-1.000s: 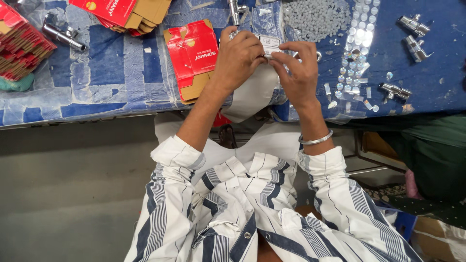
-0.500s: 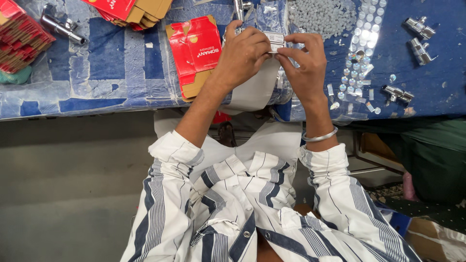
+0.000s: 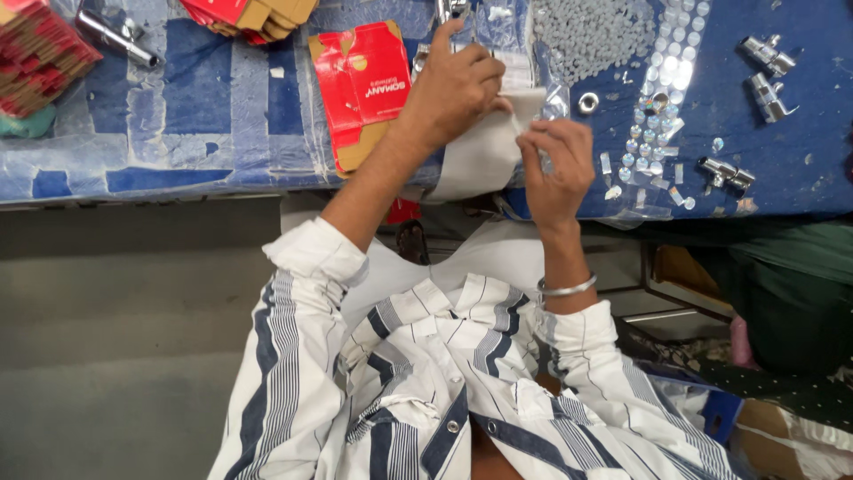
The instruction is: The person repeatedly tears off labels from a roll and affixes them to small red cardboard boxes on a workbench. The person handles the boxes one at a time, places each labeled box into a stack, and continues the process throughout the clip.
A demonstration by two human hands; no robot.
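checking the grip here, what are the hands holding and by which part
Both hands hold a white pouch: the left hand grips its top edge, the right hand pinches its right edge. What is inside cannot be told.

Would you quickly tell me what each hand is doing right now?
Left hand: closed, gripping the top of the white pouch.
Right hand: fingers pinched at the same pouch's edge; what they pinch cannot be told.
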